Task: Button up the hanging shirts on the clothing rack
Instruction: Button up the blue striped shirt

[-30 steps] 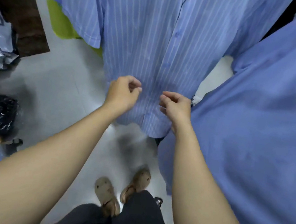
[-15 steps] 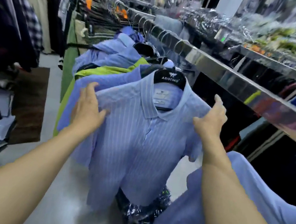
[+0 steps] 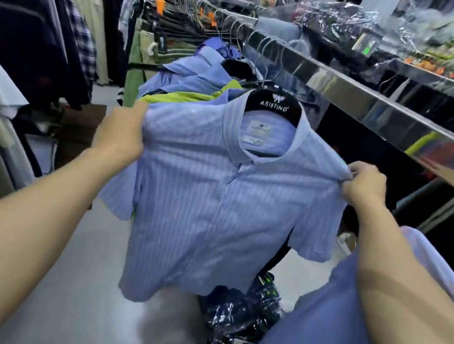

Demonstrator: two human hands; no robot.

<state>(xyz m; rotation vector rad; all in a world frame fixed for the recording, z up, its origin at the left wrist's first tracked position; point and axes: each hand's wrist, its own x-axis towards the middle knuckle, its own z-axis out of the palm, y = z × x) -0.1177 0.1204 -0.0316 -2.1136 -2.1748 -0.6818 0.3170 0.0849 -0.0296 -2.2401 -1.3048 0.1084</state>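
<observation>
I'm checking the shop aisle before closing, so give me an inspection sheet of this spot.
Surface: pale floor, partly bare.
Job's things: striped blue shirt on a black hanger, front closed as far as seen; plain blue shirt nearer, at right.
Clutter: dark plastic-wrapped bundle on the floor under the shirts.
Grippers: left hand holds one shoulder of the striped shirt; right hand pinches the other.
Cables: nothing seen.
Surroundings: metal rail with more hung clothes; dark garments at left.

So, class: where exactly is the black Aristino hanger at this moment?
In the head view, the black hanger sits just right of centre in the upper half, inside the collar of the striped blue shirt, below the shiny rail.
</observation>
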